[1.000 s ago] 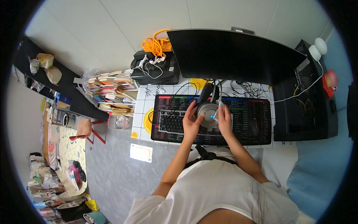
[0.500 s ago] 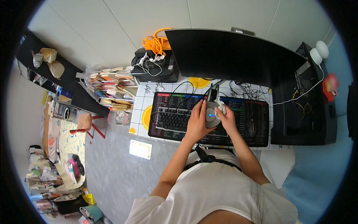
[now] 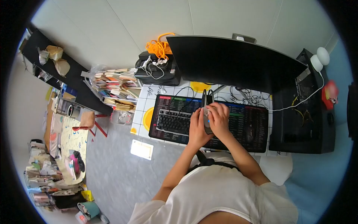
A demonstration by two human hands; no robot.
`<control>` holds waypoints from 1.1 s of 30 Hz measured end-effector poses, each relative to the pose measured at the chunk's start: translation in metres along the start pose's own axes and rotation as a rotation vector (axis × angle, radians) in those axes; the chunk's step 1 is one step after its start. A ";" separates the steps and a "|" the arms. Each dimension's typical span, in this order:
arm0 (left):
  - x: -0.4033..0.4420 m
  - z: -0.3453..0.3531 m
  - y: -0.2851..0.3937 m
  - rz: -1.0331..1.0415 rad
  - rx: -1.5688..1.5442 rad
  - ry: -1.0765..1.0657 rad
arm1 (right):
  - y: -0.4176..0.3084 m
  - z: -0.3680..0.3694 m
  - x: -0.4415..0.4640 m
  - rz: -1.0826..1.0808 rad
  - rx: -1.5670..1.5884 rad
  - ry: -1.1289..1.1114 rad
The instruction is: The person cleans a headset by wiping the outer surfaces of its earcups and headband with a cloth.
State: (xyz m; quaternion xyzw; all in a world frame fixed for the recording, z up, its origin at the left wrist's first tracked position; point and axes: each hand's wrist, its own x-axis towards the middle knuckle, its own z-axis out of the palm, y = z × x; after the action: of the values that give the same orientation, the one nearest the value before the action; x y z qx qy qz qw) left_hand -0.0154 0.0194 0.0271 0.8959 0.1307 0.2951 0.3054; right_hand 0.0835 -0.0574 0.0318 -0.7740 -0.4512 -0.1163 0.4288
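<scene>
Both hands are close together above the dark printed desk mat [image 3: 238, 138]. My left hand [image 3: 198, 130] is closed around the left side of a grey device [image 3: 207, 116] with a round face and a small blue light. Two dark upright parts [image 3: 207, 98] rise from its far end. My right hand [image 3: 219, 119] is bent over the device's face and right side, covering much of it. The white tissue in that hand is now almost wholly hidden beneath the fingers. A keyboard [image 3: 172, 122] with a thin cable across it lies left of my hands.
A wide black monitor [image 3: 235, 63] stands behind the mat, with tangled cables [image 3: 250, 95] under it. To the right is a black computer case [image 3: 302, 130] with a white lamp-like device [image 3: 320, 59] on it. Paper stacks [image 3: 115, 86] and an orange cord [image 3: 159, 47] are at the left.
My right hand has moved left and over the device's face, hiding the tissue. The device has turned, so its round face shows less. The whole view has shifted slightly.
</scene>
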 end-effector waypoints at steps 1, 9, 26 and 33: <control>0.002 -0.002 -0.001 0.002 0.006 0.005 | -0.002 -0.001 -0.001 0.046 -0.098 0.043; 0.008 0.000 0.002 0.015 -0.016 -0.008 | 0.012 -0.007 0.014 0.024 -0.148 -0.084; 0.010 0.009 -0.001 -0.077 -0.088 0.086 | 0.007 0.007 0.002 0.223 0.293 0.168; 0.008 0.007 -0.008 -0.149 -0.115 0.164 | -0.008 0.001 -0.014 0.394 0.429 0.166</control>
State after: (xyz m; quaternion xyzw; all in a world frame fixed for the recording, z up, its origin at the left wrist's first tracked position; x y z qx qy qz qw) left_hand -0.0051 0.0257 0.0207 0.8374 0.2044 0.3510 0.3658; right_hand 0.0694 -0.0629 0.0275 -0.7263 -0.2702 0.0041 0.6321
